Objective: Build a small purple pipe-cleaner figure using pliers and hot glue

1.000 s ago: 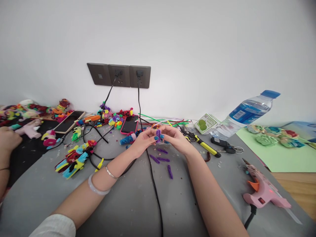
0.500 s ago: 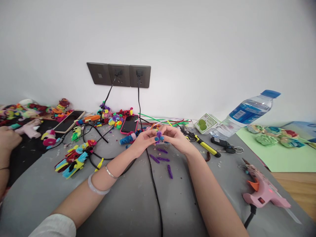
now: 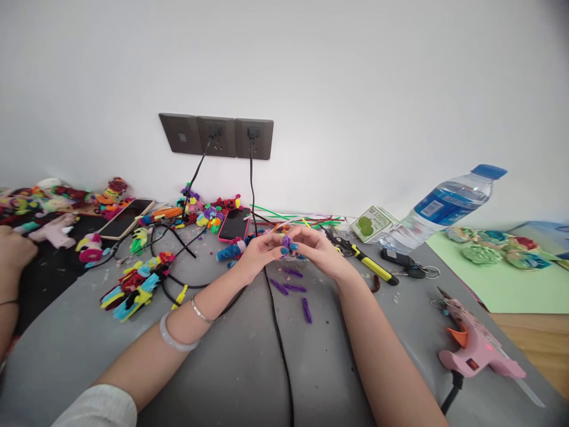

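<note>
Both hands meet over the middle of the grey table. My left hand and my right hand pinch a small purple pipe-cleaner piece between thumbs and fingertips. Fingers partly cover it, so its full shape is hidden. Just below the hands lie several short folded purple pipe cleaners. A blue fuzzy pipe-cleaner roll rests to the left of my left hand. Right of my right hand are pliers with yellow-and-black handles.
A black power cord runs down the table. At right are a pink glue gun, a tilted water bottle, a juice box and keys. Pipe-cleaner figures and phones lie left. Another person's hand shows at far left.
The purple piece appears slightly turned between my fingertips. Both hands stay in nearly the same place, and the view has shifted very slightly.
</note>
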Tool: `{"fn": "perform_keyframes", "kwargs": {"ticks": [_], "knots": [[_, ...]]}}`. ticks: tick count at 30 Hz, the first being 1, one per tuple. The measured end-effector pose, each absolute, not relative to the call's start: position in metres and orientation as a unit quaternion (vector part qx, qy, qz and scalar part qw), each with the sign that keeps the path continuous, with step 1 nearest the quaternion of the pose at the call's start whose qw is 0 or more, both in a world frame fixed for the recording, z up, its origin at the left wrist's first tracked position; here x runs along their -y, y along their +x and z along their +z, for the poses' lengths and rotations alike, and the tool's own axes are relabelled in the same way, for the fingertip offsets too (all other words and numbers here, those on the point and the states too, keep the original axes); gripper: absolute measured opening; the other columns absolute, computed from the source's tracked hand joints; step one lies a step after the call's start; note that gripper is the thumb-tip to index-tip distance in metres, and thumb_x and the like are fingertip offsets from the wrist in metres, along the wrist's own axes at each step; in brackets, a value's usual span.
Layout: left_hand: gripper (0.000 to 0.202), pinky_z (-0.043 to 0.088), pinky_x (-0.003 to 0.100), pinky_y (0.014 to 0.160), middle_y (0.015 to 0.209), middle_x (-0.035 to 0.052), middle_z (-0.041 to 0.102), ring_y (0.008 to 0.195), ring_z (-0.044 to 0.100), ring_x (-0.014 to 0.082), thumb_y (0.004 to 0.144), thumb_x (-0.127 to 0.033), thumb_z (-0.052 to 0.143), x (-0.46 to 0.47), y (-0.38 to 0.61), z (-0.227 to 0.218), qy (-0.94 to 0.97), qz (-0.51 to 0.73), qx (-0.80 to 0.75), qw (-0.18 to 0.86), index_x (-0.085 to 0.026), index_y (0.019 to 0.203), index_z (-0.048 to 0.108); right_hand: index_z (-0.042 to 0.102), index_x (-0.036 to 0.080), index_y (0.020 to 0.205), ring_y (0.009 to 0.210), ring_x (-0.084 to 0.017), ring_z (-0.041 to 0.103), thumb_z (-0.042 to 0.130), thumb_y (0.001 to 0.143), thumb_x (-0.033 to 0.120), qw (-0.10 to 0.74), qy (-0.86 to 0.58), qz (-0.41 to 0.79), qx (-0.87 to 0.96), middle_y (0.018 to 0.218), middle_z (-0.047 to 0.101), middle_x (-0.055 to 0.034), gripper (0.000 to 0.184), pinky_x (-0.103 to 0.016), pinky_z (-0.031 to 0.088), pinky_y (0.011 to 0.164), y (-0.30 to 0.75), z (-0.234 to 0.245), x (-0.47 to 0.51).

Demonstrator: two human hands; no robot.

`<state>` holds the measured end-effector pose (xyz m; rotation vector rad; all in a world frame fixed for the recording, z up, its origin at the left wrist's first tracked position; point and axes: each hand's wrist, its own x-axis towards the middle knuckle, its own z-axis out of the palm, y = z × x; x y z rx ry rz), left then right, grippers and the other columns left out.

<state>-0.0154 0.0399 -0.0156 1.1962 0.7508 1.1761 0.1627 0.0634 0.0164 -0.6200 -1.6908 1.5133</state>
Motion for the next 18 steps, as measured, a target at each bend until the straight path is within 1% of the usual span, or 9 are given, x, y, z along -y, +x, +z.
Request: {"fn": "perform_keyframes", "kwargs": {"ticks": [3,6,11,14,16,18], "knots": [[0.032,0.049,0.026,0.074,0.085,0.0037,0.067,0.080,0.061,0.0154,0.075,-0.044,0.078,-0.0412,-0.0173,-0.0186,0.543,0.515,-0.321,0.581,-0.016,0.089,0.070,0.066,0.021,0.090,0.071,-0.014,0.054,0.070,0.085,0.046,0.385,-0.251,0.593,0.661,0.085,0.060,-0.0012,0.025,-0.028,0.046,0.068,0.1627,0.0160,-0.0637],[0.028,0.050,0.025,0.074,0.085,0.0034,0.062,0.080,0.060,0.0148,0.077,-0.040,0.076,-0.0409,-0.0189,-0.0194,0.578,0.518,-0.331,0.536,-0.015,0.087,0.067,0.065,0.021,0.088,0.075,-0.014,0.056,0.073,0.083,0.043,0.393,-0.246,0.594,0.657,0.088,0.061,-0.0018,0.024,-0.028,0.047,0.070,0.1604,0.0152,-0.0636],[0.021,0.048,0.022,0.061,0.083,0.0034,0.056,0.076,0.055,0.0145,0.081,-0.035,0.069,-0.0363,-0.0198,-0.0138,0.646,0.511,-0.384,0.417,-0.016,0.087,0.064,0.063,0.021,0.086,0.082,-0.016,0.060,0.077,0.078,0.039,0.399,-0.231,0.605,0.649,0.088,0.061,-0.0014,0.024,-0.030,0.050,0.077,0.1574,0.0131,-0.0639],[0.015,0.046,0.020,0.056,0.086,0.0042,0.058,0.074,0.056,0.0137,0.080,-0.028,0.068,-0.0348,-0.0200,-0.0114,0.668,0.511,-0.397,0.367,-0.016,0.088,0.063,0.064,0.021,0.086,0.082,-0.016,0.061,0.077,0.079,0.038,0.408,-0.232,0.595,0.652,0.088,0.062,-0.0014,0.022,-0.030,0.051,0.076,0.1576,0.0112,-0.0649],[0.018,0.045,0.019,0.055,0.090,0.0052,0.061,0.075,0.057,0.0136,0.078,-0.025,0.068,-0.0346,-0.0199,-0.0113,0.669,0.514,-0.400,0.358,-0.017,0.094,0.062,0.064,0.021,0.087,0.082,-0.016,0.061,0.076,0.080,0.038,0.423,-0.238,0.581,0.654,0.089,0.062,-0.0018,0.022,-0.030,0.051,0.076,0.1579,0.0103,-0.0656],[0.024,0.045,0.019,0.055,0.096,0.0064,0.064,0.078,0.059,0.0141,0.077,-0.024,0.068,-0.0346,-0.0194,-0.0116,0.659,0.518,-0.404,0.366,-0.018,0.099,0.060,0.063,0.022,0.088,0.080,-0.016,0.061,0.076,0.080,0.040,0.437,-0.246,0.568,0.653,0.089,0.062,-0.0020,0.023,-0.029,0.050,0.072,0.1581,0.0098,-0.0664]]}}
